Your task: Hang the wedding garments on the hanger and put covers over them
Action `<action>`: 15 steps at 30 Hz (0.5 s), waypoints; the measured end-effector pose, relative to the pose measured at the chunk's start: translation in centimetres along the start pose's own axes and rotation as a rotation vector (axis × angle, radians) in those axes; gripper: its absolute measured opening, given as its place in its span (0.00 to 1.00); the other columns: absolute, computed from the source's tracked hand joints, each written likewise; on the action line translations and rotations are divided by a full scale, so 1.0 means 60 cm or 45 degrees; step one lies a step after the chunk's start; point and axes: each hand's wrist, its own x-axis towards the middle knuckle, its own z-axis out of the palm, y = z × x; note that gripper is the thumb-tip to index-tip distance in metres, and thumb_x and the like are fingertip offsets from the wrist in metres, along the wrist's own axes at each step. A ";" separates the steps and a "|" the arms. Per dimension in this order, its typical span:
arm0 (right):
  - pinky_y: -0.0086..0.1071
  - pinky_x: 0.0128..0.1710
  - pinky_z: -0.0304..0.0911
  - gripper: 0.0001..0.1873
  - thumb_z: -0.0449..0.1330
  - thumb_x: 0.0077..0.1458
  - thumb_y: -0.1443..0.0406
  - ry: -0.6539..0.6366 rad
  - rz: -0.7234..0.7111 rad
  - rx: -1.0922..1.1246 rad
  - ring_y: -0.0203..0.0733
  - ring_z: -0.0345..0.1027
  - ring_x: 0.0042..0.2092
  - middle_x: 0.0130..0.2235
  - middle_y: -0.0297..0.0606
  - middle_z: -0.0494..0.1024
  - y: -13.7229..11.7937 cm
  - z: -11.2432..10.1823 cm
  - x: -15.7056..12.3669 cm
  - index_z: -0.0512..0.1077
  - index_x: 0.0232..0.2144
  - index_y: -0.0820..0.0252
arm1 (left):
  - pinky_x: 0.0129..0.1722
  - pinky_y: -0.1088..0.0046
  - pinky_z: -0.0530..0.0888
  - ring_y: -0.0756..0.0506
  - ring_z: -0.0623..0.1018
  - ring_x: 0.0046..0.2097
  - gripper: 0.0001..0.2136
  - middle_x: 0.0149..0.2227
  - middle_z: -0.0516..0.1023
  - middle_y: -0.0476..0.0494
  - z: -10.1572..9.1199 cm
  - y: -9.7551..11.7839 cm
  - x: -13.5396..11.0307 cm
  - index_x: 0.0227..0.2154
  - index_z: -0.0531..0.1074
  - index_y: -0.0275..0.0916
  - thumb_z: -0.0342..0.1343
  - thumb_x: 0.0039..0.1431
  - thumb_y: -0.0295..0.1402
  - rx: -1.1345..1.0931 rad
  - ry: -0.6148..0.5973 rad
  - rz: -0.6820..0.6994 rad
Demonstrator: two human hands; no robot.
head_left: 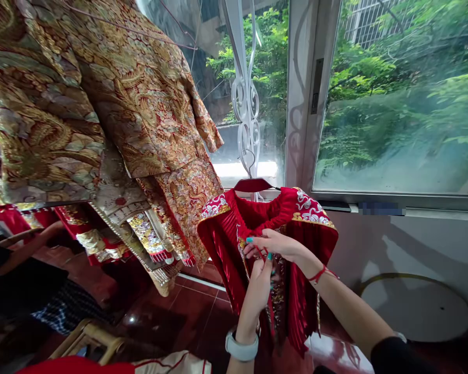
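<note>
A red pleated garment [223, 259] with silver and gold embroidery on its shoulders hangs by a dark red hanger [253, 184]. Its gathered neckline faces me. My right hand [278, 244] reaches in from the right, fingers closed at the front just below the neckline. Directly under it, my left hand [261, 278] is closed with the thumb up, gripping the same front edge. A thin red strand shows between the fingers, but most of what they pinch is hidden. A pale watch band is on my left wrist, a red string bracelet on my right.
Large gold embroidered jackets [140, 88] hang at left, more garments below them. White scrolled ironwork [245, 104] and windows stand behind. A person's arm [31, 241] shows at far left, above a bamboo chair [89, 337]. A round white board [417, 309] leans at right.
</note>
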 end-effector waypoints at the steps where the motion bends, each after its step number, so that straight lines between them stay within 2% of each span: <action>1: 0.32 0.35 0.67 0.19 0.65 0.48 0.52 -0.058 -0.004 -0.007 0.38 0.72 0.30 0.27 0.39 0.78 -0.006 -0.001 0.009 0.73 0.22 0.63 | 0.25 0.73 0.58 0.52 0.60 0.25 0.29 0.22 0.59 0.55 0.000 -0.003 -0.002 0.24 0.61 0.41 0.57 0.42 0.65 0.028 -0.027 0.007; 3: 0.29 0.31 0.64 0.21 0.62 0.52 0.54 -0.096 -0.013 -0.126 0.34 0.67 0.25 0.20 0.36 0.73 -0.015 -0.004 0.018 0.69 0.16 0.63 | 0.24 0.72 0.58 0.52 0.60 0.23 0.30 0.21 0.59 0.55 -0.001 -0.008 -0.004 0.22 0.59 0.41 0.53 0.43 0.67 0.111 -0.065 0.028; 5: 0.26 0.25 0.59 0.24 0.60 0.54 0.58 -0.067 -0.005 -0.322 0.30 0.60 0.21 0.16 0.33 0.68 -0.019 -0.006 0.021 0.65 0.12 0.62 | 0.25 0.71 0.57 0.51 0.60 0.23 0.30 0.19 0.60 0.53 -0.002 -0.014 -0.006 0.21 0.59 0.41 0.49 0.46 0.68 0.230 -0.045 0.067; 7: 0.25 0.22 0.55 0.22 0.61 0.55 0.60 -0.060 0.032 -0.409 0.28 0.57 0.19 0.16 0.31 0.67 -0.021 -0.007 0.020 0.66 0.13 0.63 | 0.26 0.71 0.58 0.51 0.61 0.23 0.30 0.19 0.61 0.53 0.000 -0.021 -0.008 0.21 0.60 0.41 0.47 0.48 0.67 0.305 0.001 0.109; 9: 0.25 0.23 0.57 0.19 0.60 0.57 0.60 -0.090 0.081 -0.310 0.30 0.59 0.20 0.18 0.31 0.69 -0.019 -0.006 0.018 0.69 0.18 0.63 | 0.27 0.71 0.59 0.51 0.61 0.25 0.30 0.20 0.62 0.53 0.003 -0.031 -0.011 0.22 0.61 0.41 0.48 0.49 0.67 0.278 0.095 0.159; 12: 0.30 0.28 0.67 0.16 0.58 0.59 0.61 -0.094 0.145 0.024 0.33 0.64 0.22 0.19 0.29 0.68 -0.010 -0.004 0.024 0.68 0.22 0.63 | 0.26 0.73 0.59 0.52 0.60 0.25 0.30 0.22 0.60 0.54 0.009 -0.044 -0.019 0.23 0.61 0.40 0.50 0.46 0.67 0.111 0.296 0.188; 13: 0.31 0.30 0.69 0.15 0.59 0.59 0.63 -0.080 0.154 0.124 0.32 0.63 0.21 0.19 0.29 0.67 -0.006 -0.005 0.029 0.67 0.22 0.63 | 0.25 0.74 0.58 0.53 0.59 0.24 0.31 0.21 0.59 0.55 0.010 -0.046 -0.023 0.22 0.60 0.40 0.51 0.45 0.68 0.058 0.322 0.180; 15: 0.32 0.30 0.70 0.14 0.60 0.59 0.65 -0.064 0.150 0.278 0.32 0.62 0.21 0.19 0.29 0.66 -0.001 -0.009 0.044 0.66 0.22 0.63 | 0.22 0.76 0.52 0.55 0.54 0.22 0.31 0.18 0.54 0.58 0.009 -0.046 -0.032 0.20 0.57 0.41 0.52 0.43 0.68 -0.032 0.274 0.146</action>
